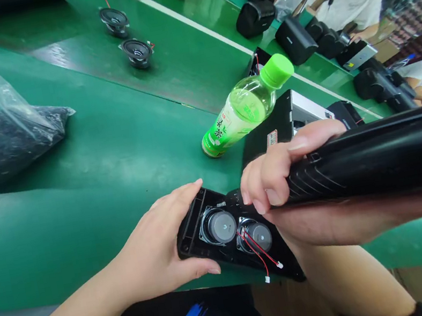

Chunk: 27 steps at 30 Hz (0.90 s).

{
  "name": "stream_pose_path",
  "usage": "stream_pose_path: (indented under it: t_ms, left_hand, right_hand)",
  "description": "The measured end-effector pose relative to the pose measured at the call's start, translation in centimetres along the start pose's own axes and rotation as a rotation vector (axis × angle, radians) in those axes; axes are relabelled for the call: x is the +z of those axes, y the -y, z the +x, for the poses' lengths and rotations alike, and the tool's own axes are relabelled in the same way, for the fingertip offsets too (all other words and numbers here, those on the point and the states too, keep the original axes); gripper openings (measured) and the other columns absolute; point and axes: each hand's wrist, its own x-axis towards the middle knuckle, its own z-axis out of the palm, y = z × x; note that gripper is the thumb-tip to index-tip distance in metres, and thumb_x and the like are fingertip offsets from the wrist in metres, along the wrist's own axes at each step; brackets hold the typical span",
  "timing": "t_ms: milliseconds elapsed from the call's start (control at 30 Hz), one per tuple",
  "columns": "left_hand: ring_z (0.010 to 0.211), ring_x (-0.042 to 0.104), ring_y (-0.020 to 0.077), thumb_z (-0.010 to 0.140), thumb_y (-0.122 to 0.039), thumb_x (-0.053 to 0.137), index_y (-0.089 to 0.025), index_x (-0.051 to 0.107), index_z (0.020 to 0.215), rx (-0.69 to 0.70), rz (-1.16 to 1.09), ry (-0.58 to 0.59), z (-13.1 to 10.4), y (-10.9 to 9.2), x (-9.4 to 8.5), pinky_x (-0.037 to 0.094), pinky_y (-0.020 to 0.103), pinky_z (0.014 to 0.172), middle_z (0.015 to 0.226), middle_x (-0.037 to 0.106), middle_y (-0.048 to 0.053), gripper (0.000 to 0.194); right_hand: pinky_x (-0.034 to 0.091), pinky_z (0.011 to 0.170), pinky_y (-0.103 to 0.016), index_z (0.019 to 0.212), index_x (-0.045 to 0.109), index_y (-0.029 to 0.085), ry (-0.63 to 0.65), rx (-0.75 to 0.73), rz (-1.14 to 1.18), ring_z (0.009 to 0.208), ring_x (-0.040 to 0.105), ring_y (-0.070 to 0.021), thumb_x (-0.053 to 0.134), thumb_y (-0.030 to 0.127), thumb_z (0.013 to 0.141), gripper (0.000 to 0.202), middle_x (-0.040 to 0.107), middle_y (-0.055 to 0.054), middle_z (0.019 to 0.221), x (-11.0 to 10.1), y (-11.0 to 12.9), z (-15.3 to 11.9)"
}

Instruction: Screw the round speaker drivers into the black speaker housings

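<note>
My left hand (167, 236) grips the left end of a black speaker housing (191, 232), thumb on the near side and fingers along the far side. Two round speaker drivers (223, 226) sit in the housing with their magnets facing up. Red wires (256, 248) with small white plugs lie across the right one. Wrapped round a black electric screwdriver (362, 158) is my right hand (276, 179). The screwdriver's nose points left over the far side of the housing. Its tip is hard to make out there.
A green-capped drink bottle (239, 109) stands just beyond the housing, beside a black box (267, 131). Two loose speaker drivers (137, 52) lie farther back. At the left is a clear bag (13, 127) of dark small parts. Co-workers (355, 2) sit at the far right among black speaker cases (296, 39).
</note>
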Motion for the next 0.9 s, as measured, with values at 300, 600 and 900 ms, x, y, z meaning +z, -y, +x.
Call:
stream_pose_path:
  t_ms: [300, 600, 900]
  left_hand:
    - [0.172, 0.076, 0.0472, 0.107, -0.103, 0.079, -0.046, 0.015, 0.21, 0.013, 0.014, -0.009, 0.2, -0.1, 0.3, 0.069, 0.068, 0.138, 0.193, 0.07, 0.019, 0.134]
    - [0.17, 0.078, 0.0474, 0.104, -0.103, 0.084, -0.046, 0.016, 0.209, 0.008, -0.005, -0.007, 0.4, -0.1, 0.1, 0.068, 0.068, 0.139, 0.192, 0.071, 0.019, 0.138]
    - [0.175, 0.073, 0.0497, 0.099, -0.101, 0.091, -0.045, 0.029, 0.207, -0.024, -0.045, -0.06, -0.4, 1.0, 1.5, 0.064, 0.07, 0.144, 0.194, 0.07, 0.016, 0.137]
  right_hand:
    - [0.06, 0.055, -0.04, 0.103, 0.1, 0.028, -0.099, -0.173, -0.018, 0.049, 0.068, -0.0204, 0.088, 0.086, 0.11, 0.06, 0.075, 0.002, 0.065, 1.4, -1.9, 0.1]
    - [0.065, 0.062, -0.041, 0.111, 0.1, 0.031, 0.009, -0.073, -0.033, 0.059, 0.075, -0.0233, 0.094, 0.081, 0.109, 0.051, 0.084, 0.0, 0.074, 1.0, -1.6, 0.2]
    - [0.057, 0.053, -0.039, 0.091, 0.09, 0.037, -0.004, -0.106, 0.009, 0.048, 0.066, -0.0202, 0.082, 0.109, 0.097, 0.073, 0.075, 0.006, 0.062, 1.8, -3.9, 0.5]
